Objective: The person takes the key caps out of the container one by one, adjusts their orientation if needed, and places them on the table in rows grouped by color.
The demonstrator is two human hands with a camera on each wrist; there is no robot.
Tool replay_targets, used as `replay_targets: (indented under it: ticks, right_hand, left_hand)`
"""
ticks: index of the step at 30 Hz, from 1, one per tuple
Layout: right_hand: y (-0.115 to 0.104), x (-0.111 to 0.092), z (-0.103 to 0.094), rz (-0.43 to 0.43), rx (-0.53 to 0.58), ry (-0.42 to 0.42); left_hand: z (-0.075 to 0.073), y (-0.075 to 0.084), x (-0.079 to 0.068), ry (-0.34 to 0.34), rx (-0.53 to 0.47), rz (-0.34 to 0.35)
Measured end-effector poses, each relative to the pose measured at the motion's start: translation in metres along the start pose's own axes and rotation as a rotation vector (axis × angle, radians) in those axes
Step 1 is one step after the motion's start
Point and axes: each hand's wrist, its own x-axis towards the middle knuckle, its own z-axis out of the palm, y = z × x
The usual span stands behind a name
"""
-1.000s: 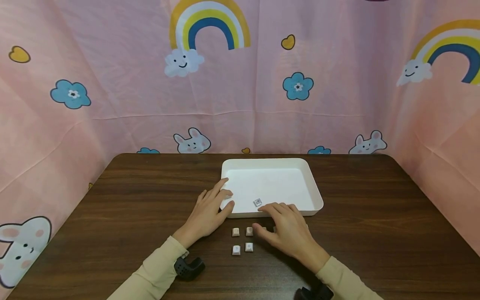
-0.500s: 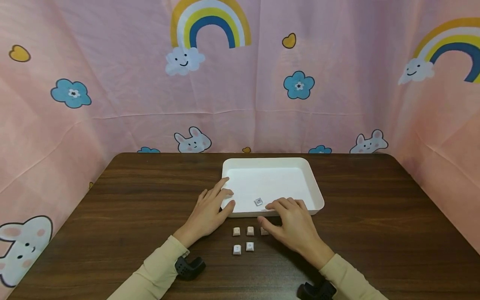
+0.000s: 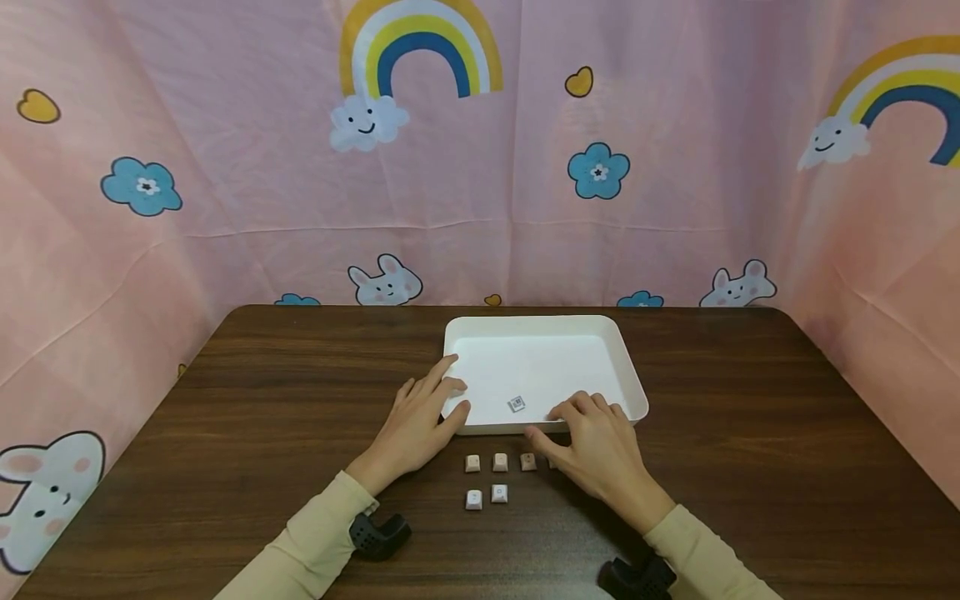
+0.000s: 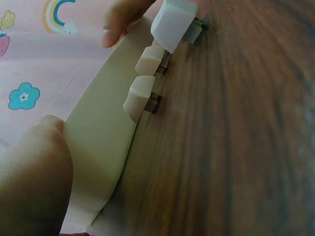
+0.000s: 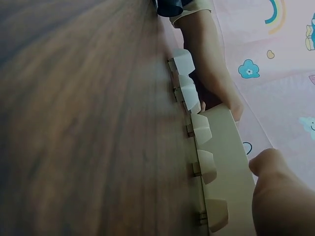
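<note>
My left hand (image 3: 412, 425) rests at the left end of the white tray (image 3: 547, 326), fingers spread over the rim and thumb near the front corner. At the front rim, my right hand (image 3: 596, 446) has its fingertips inside the tray and its thumb outside, above the keycaps. A small grey-and-white square piece (image 3: 517, 404) lies on the tray floor between the hands. Before the tray, pale keycaps stand in two rows: a beige keycap (image 3: 500, 462) is among the back ones, a white keycap (image 3: 474, 500) among the front. The right thumb partly covers one keycap.
The dark wooden table (image 3: 300, 375) carries everything. Behind it hangs a pink curtain (image 3: 262, 150) with rainbows and rabbits. In the left wrist view, a keycap (image 4: 140, 96) shows a small stem beneath it, close to the tray wall (image 4: 103, 113).
My right hand has slid to the right along the tray's front rim, uncovering more keycaps in the back row. The left hand and the square piece in the tray stay put.
</note>
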Motion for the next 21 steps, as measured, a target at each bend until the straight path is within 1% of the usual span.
replay_targets:
  ticks: [5, 12, 18, 21]
  right_hand:
    - [0.0011, 0.0009, 0.0005, -0.02, -0.007, 0.038]
    - [0.0025, 0.0, 0.0011, -0.048, 0.017, 0.065]
    - [0.0028, -0.0003, -0.0001, -0.073, 0.075, 0.071]
    - [0.0029, 0.0006, -0.0014, -0.076, 0.135, 0.074]
  left_hand:
    - [0.0, 0.0001, 0.0005, 0.002, 0.002, 0.002]
    - [0.0004, -0.0002, 0.0003, -0.002, 0.005, 0.001]
    - [-0.0001, -0.0004, 0.0, 0.0, 0.004, 0.005]
    - [0.0003, -0.0013, 0.0, 0.003, 0.003, 0.008]
